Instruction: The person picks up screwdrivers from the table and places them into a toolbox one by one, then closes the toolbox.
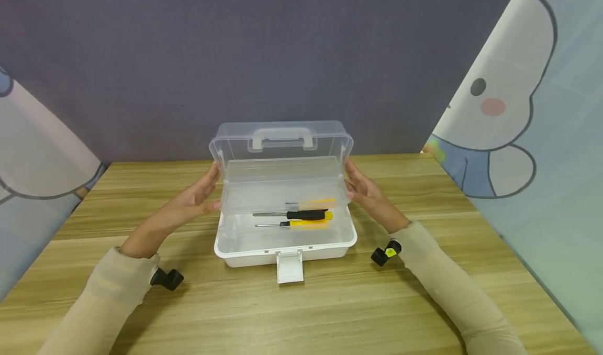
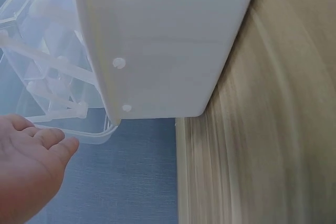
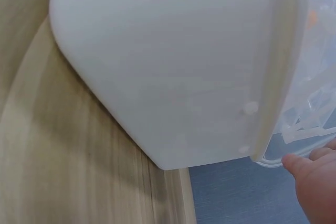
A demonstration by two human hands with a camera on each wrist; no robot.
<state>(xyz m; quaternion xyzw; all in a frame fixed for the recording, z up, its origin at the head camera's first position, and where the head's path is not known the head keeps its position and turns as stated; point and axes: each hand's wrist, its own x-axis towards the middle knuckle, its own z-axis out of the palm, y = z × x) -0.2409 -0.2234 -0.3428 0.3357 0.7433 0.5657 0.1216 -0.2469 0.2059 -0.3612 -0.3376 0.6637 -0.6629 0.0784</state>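
Observation:
A white toolbox [image 1: 235, 261] stands with its clear lid [image 1: 325, 130] swung up and back, and a translucent tray [image 1: 264, 190] raised over the rear of its base. Inside lie a black-handled screwdriver [image 1: 303, 215], a yellow-handled screwdriver [image 1: 301, 224] and, blurred behind the tray, an orange-handled one [image 1: 316, 204]. My left hand [image 1: 195, 192] is at the lid's left side, fingers extended and thumb close to the tray's edge. On the opposite side, my right hand [image 1: 365, 187] has its fingertips beside the lid and its thumb at the tray's right edge.
The toolbox sits on a wood-grain table [image 1: 330, 313] whose back edge meets a dark grey panel [image 1: 282, 46]. A white latch [image 1: 289, 267] hangs down at the box's front. Cartoon-printed curtains [image 1: 499, 82] flank the table.

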